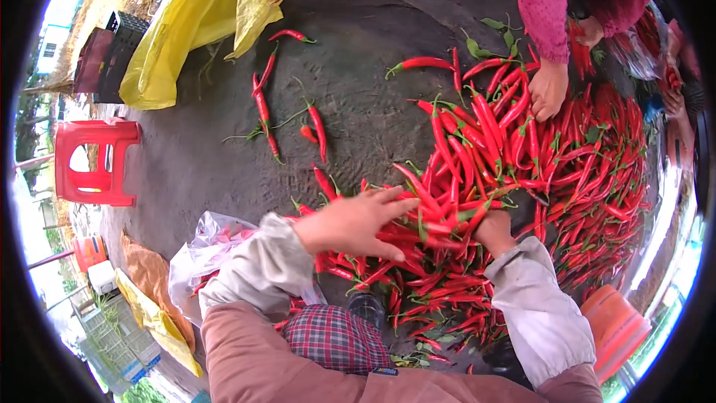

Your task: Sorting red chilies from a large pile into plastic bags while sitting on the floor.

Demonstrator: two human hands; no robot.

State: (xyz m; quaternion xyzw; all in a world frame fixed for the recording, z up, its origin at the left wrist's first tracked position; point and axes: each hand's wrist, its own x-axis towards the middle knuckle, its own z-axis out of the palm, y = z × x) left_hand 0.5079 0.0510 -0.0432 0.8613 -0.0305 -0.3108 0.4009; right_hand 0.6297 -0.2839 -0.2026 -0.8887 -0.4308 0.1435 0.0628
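Note:
A large heap of long red chili peppers [589, 172] with green stems covers the right and middle of the dark ground. My left hand [358, 225], fingers spread and holding nothing, hovers over or touches the peppers left of centre. My right hand [492, 227] is closed around a bunch of peppers, which hides most of its fingers. Beside my left forearm lies a clear plastic bag [186, 269] with peppers showing in it. A few loose peppers [321, 134] lie on the ground above my hands.
A co-worker's hand [547, 89] in a pink sleeve reaches into the heap at upper right; more people's hands [589, 33] are at the far right. Yellow sacks [156, 67] and dark crates [101, 60] stand upper left, a red stool [93, 162] left, an orange bucket [608, 325] lower right.

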